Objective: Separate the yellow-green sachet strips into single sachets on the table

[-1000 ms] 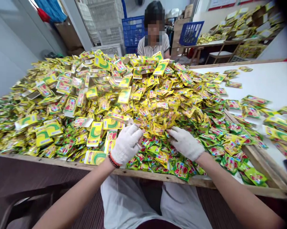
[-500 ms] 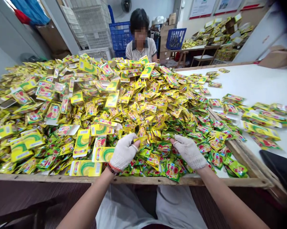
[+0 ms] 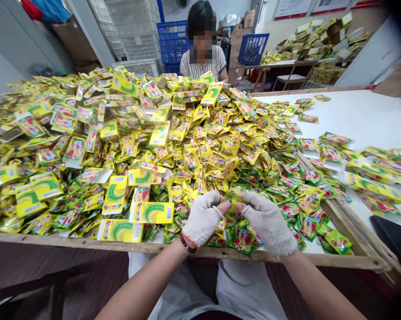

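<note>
My left hand [image 3: 203,218], in a white knitted glove with bare fingertips, is closed with thumb and fingers pinching small foil packets. My right hand [image 3: 269,222], gloved the same way, is closed on them from the other side. A green and yellow packet [image 3: 234,205] shows between the two thumbs; how many packets are held together I cannot make out. Under and around both hands lie loose green packets [image 3: 242,239] with red fruit prints. Beyond them rises a heap of yellow packets [image 3: 217,146]. Flat yellow cartons [image 3: 153,213] lie beside my left hand.
A wooden rim [image 3: 87,242] edges the table in front of me. Across the heap sits a person in a striped shirt [image 3: 203,62]. More cartons [image 3: 374,178] lie on the white tabletop at right, past a wooden strip [image 3: 350,226]. Blue crates [image 3: 173,44] stand behind.
My hands were apart, the left pinching a yellow packet and the right a green one. They have come together, with the left moving right, and the packets now meet between them.
</note>
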`<state>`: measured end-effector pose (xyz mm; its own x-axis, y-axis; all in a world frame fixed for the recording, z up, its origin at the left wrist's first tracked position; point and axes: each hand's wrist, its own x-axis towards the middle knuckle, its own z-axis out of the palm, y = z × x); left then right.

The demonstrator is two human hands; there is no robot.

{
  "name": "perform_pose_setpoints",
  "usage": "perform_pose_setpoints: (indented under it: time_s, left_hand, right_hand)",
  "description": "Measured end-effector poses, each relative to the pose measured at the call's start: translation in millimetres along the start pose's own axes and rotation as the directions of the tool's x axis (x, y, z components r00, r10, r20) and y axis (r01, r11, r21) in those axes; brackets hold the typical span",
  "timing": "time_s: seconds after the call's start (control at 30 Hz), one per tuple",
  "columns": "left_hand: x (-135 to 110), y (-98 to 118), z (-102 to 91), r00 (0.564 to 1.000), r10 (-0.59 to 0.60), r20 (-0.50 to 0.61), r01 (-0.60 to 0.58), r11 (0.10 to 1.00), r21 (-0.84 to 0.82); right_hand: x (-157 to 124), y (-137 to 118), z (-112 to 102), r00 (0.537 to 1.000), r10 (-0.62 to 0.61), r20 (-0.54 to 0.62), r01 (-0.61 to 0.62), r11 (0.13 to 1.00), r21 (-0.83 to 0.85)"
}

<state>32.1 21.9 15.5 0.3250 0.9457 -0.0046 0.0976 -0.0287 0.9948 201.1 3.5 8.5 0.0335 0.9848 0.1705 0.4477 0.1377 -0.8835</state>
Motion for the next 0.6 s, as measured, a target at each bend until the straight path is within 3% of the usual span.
perform_pose_setpoints:
  time_s: [0.07,0.13,0.23,0.3,0.33,0.4,0.47,0.53,0.6]
  left_hand:
    - [-6.9,-8.4,6.0,0.995,-0.095,-0.026,0.092,0.991,-0.096]
    - [-16.8,-13.1,5.0,0.993,-0.112,-0.036,0.109,0.992,-0.07]
    - [-29.5,-8.6,-14.8,0.989,0.081,-0.12,-0.05,0.968,0.244]
    - [-32.0,-0.1,-37.5,0.952,0.279,-0.13,-0.179,0.847,0.501]
    - [-31.1,4.1,-49.4,0.935,0.345,-0.078,-0.228,0.756,0.613]
    - [-25.8,9.3,-70.0,0.925,0.369,0.093,-0.296,0.543,0.786]
    - [-18.3,8.4,-83.6,0.925,0.308,0.223,-0.33,0.357,0.874]
    - [-11.4,3.2,-91.2,0.928,0.274,0.253,-0.327,0.273,0.905]
    - [-6.9,-1.6,-95.7,0.932,0.299,0.206,-0.293,0.284,0.913]
  right_hand:
    - [-6.0,4.4,7.2,0.998,0.05,0.038,-0.053,0.996,0.068]
    - [-10.0,12.3,11.1,0.993,0.061,0.098,-0.068,0.995,0.068]
    - [-12.3,21.4,10.2,0.992,0.075,0.102,-0.079,0.996,0.033]
    - [-12.9,23.9,6.9,0.988,0.133,0.081,-0.137,0.989,0.048]
    - [-13.1,24.5,5.2,0.982,0.173,0.074,-0.178,0.982,0.061]
    - [-13.8,25.1,3.3,0.968,0.239,0.072,-0.245,0.966,0.082]
    - [-14.7,25.5,3.8,0.966,0.249,0.071,-0.254,0.964,0.075]
    - [-15.8,24.8,6.0,0.976,0.207,0.072,-0.211,0.976,0.049]
    - [-16.4,21.5,8.7,0.985,0.149,0.083,-0.152,0.988,0.026]
